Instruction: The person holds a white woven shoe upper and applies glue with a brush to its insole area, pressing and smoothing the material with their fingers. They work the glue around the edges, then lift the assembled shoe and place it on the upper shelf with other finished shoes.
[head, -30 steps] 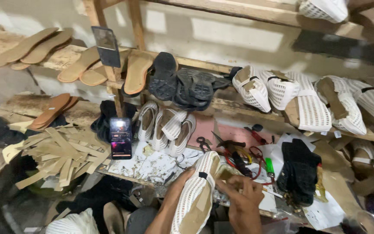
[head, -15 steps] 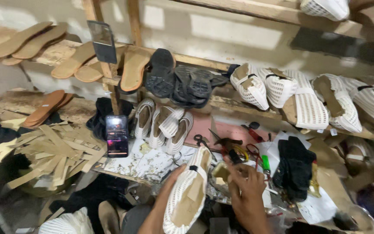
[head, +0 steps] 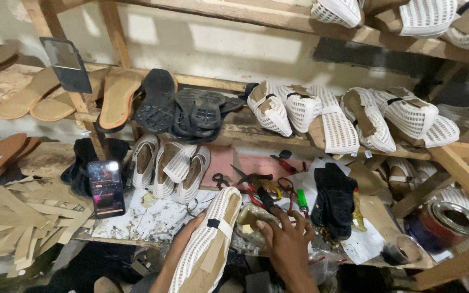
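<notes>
1. White mesh shoe upper with a tan sole and a black band stands on end at the bottom middle, toe toward the bench; my left hand is wrapped behind it, mostly hidden, fingers closed round its side.
2. My right hand lies just beside it with fingers spread, fingertips on a crumpled clear plastic wrap; I cannot tell whether it grips anything.
3. Past those fingers a clutter of red-handled pliers and scissors and a small green lighter crowds the worn wooden bench.
4. To the right, a stack of black fabric pieces stands close to the hand, with an open metal tin farther off.
5. To the left, a lit smartphone leans upright near a heap of tan cardboard strips.
6. Three white mesh shoes stand behind the bench; black rubber soles and more white mesh uppers fill the wooden shelf above.
</notes>
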The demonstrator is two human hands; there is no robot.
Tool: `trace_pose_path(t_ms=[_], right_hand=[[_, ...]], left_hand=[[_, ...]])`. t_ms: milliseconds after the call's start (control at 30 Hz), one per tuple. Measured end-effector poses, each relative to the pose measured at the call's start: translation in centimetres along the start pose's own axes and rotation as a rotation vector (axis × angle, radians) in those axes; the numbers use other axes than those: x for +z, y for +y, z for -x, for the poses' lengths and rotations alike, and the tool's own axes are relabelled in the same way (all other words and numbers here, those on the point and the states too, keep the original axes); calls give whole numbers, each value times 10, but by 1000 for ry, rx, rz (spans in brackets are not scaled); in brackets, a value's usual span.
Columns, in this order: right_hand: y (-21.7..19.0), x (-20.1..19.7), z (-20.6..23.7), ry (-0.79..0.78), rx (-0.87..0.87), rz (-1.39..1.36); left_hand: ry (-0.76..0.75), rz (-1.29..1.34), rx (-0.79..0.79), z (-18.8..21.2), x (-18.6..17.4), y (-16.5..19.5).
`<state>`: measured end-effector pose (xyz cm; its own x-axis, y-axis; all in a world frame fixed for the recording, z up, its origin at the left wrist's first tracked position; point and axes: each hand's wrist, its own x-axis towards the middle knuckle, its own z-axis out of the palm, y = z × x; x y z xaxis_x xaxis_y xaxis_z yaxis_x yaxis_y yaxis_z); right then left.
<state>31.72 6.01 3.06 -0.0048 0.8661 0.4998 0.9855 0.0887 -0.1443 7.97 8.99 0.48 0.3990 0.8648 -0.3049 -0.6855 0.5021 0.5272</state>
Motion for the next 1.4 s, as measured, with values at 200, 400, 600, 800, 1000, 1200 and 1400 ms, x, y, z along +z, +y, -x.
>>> trace_pose_path(t_ms=[200,400,600,800,1000,1200,1400], right_hand=[[6,-10,12,-171,191,-61],[-2,-11,21,-58,212,-1008],[-24,-4,23,-67,31,-772],[-36,-6,34,146,-112,-277],[-26,-10,24,223,-99,-294],[-31,-10,27,128,-189,-153],[-34,-9,41,170,-239,-150]], left_hand=[[-107,-198,112,1,16,6],[-8,-354,162,2,24,3],[37,-383,133,10,32,-4],[72,-394,192,14,38,1],[158,-443,128,22,46,6],[148,-433,139,28,53,10],[186,-385,161,29,57,10]])
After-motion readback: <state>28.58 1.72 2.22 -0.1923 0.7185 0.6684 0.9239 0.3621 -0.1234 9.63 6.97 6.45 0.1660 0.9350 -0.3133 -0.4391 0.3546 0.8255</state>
